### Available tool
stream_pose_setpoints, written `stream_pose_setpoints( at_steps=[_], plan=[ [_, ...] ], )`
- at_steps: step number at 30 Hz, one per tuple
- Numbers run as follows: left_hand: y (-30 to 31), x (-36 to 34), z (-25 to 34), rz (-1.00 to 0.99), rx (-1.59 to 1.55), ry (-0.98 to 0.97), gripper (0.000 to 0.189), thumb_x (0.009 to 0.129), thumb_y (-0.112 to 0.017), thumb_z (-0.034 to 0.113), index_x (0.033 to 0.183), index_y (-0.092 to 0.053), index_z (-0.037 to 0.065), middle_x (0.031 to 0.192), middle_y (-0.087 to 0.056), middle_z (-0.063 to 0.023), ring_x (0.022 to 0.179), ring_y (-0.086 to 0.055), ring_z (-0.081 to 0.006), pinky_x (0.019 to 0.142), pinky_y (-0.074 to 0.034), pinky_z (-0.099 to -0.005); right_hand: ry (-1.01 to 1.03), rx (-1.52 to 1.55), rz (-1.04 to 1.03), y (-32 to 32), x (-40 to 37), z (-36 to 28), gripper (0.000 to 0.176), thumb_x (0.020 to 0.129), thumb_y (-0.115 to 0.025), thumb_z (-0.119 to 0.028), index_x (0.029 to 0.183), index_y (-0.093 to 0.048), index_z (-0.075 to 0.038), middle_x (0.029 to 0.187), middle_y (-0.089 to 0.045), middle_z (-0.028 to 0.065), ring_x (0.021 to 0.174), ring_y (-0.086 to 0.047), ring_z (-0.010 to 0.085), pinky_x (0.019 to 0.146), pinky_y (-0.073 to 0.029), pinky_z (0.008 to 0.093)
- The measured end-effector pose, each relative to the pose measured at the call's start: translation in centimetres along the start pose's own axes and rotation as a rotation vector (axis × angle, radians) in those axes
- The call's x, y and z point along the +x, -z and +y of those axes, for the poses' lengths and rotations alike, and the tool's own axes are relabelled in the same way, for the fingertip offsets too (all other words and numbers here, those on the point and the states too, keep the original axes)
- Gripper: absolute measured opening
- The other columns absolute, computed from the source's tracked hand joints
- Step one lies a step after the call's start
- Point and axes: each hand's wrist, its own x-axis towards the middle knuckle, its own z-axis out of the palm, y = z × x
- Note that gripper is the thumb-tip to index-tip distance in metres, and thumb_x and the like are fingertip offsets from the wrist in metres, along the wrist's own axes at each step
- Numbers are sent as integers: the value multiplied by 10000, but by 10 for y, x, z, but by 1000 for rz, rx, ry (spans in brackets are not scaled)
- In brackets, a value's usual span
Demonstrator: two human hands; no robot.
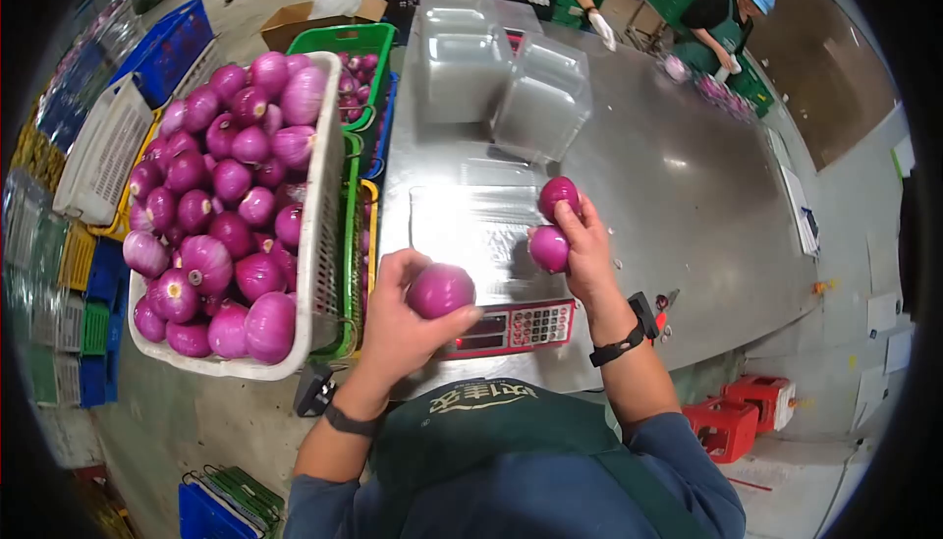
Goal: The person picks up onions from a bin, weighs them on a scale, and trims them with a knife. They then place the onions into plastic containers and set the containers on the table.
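The head camera shows the left hand (401,311) grasping a large, round, glossy purple onion (441,291) between thumb and fingers, just beside the red-framed scale with a grey keypad (540,325). The right hand (587,244) grips two smaller round purple onions (549,248), one beyond the other, above the shiny grey metal worktop (688,205). Farther back stand stacked clear plastic containers (462,62). At left, a white rectangular plastic basket (320,185) holds heaped purple onions (232,180).

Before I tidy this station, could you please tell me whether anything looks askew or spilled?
Nothing serious: one clear container stack sits skewed to its neighbour, and small loose scraps litter the metal table near the right hand.
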Motion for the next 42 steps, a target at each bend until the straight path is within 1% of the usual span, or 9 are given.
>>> stream_pose_setpoints(
  at_steps=[6,10,13,22,25,29,33,39,42],
  plan=[
    [-65,54,-38,-54,602,-327,601,703,-907,257,1203,-627,75,1018,-645,-115,1029,-596,-302,966,-483,-436,173,-361,-69,7,6,16,687,942,-765,-259,1499,-445,-16,1204,-689,123,1035,-668,168,902,-548,315],
    [-72,65,-79,-124,837,-398,521,674,-876,289,1110,-672,89,999,-636,-158,1074,-556,-392,1021,-411,-494,298,-918,-184,4,13,23,764,878,-774,-374,1490,-458,-44,1256,-641,273,1114,-670,418,941,-544,473],
    [-73,60,-91,-96,861,-413,462,674,-832,202,1079,-646,79,1057,-618,-178,1118,-525,-431,1024,-406,-529,334,-1096,-280,-1,5,21,749,869,-765,-359,1481,-463,-50,1214,-642,262,1079,-660,440,925,-541,489],
    [-62,48,-88,-51,723,-433,514,651,-806,121,1115,-600,41,1248,-546,-193,1199,-493,-430,1069,-382,-520,625,-851,-199,22,-10,38,378,831,-796,-159,1153,-667,-8,1154,-668,196,1044,-670,377,927,-548,432],
    [-49,38,-73,-10,757,-380,506,695,-800,95,1159,-603,44,1300,-541,-183,1205,-518,-372,1058,-417,-472,563,-736,20,45,-3,30,260,854,-774,-110,1084,-696,-16,1089,-689,143,1014,-681,282,891,-548,364],
    [-16,16,-88,319,199,59,394,833,-759,40,1194,-604,13,1189,-590,-78,1114,-567,-201,975,-495,-321,314,-610,128,80,31,40,288,925,-756,-190,1144,-697,-12,924,-690,64,764,-652,127,674,-537,275],
    [3,-4,-64,458,-76,216,333,897,-718,31,1213,-616,23,1091,-608,-40,919,-567,-85,859,-479,-240,120,-516,124,69,63,35,415,920,-764,-239,1225,-677,28,957,-701,54,793,-645,104,678,-524,265],
    [-4,-21,-85,365,-177,384,323,919,-713,75,1213,-601,5,1062,-635,-27,913,-584,-91,799,-486,-245,-308,-492,23,24,111,31,776,862,-767,-188,1495,-408,80,1102,-674,156,858,-642,166,712,-535,329],
    [-27,-24,-72,165,-441,637,407,941,-689,123,1292,-531,-11,1132,-660,-118,873,-628,-168,732,-526,-299,-230,-297,-53,30,133,55,771,807,-685,-8,1518,-393,38,1133,-645,183,904,-649,233,730,-561,362]
  ],
)
